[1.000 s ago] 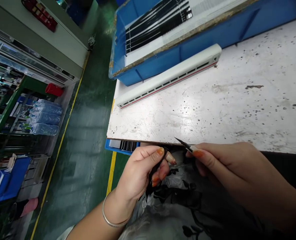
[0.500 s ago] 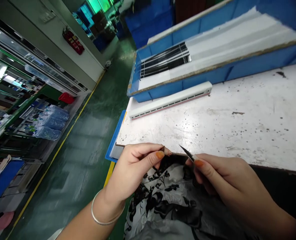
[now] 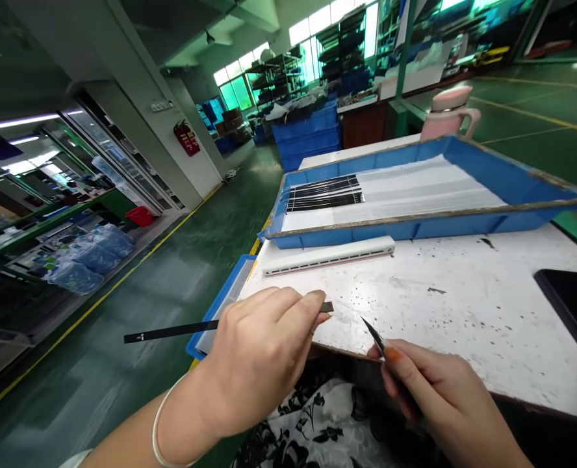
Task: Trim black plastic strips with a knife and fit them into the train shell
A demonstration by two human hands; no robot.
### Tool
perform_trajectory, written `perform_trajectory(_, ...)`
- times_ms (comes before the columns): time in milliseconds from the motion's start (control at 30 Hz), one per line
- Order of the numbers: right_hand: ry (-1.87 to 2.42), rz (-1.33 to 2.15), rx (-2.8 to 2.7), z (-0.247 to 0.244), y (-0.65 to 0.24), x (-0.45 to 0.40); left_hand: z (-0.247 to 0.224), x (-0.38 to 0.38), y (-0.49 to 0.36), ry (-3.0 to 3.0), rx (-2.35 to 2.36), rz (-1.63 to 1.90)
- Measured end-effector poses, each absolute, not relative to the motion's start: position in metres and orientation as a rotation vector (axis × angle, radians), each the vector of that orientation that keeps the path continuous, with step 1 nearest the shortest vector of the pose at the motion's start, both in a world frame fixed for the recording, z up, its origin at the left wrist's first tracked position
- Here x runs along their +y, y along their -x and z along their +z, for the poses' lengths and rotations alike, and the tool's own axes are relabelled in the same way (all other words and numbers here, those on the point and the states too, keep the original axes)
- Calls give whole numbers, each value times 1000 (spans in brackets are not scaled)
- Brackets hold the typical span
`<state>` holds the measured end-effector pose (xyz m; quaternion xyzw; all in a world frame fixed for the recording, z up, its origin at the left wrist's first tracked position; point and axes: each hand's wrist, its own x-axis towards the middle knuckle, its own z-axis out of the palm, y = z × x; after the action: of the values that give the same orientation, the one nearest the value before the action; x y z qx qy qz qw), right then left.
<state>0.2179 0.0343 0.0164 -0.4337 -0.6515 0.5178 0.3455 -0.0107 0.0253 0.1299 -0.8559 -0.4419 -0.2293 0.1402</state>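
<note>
As far as I can judge, the black strip (image 3: 171,331) is in hand but set down nowhere. My left hand (image 3: 264,357), back upward, pinches it near one short end; its long tail sticks out leftward. My right hand (image 3: 429,380) pinches a slim pointed tool (image 3: 375,333), tip near that end, not touching. Beyond my hands, a white train-car model (image 3: 330,256) lies unheld on the tabletop (image 3: 366,292), before a blue tray (image 3: 439,227).
</note>
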Motion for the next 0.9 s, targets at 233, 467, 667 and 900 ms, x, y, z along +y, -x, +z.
perform_trajectory(233,1224,1358,-1649,24,-215,32,136,26,7,2454,-1292,-610)
perform_trajectory(467,1165,1404,-1680,15,-214,37,138,28,8,2464,-1369,-604)
perform_trajectory(667,1243,1394,-1615,18,-209,35,141,31,8,2456,-1397,-534)
perform_trajectory(900,1255,1385,-1603,15,-208,36,140,31,10,2436,-1350,-559)
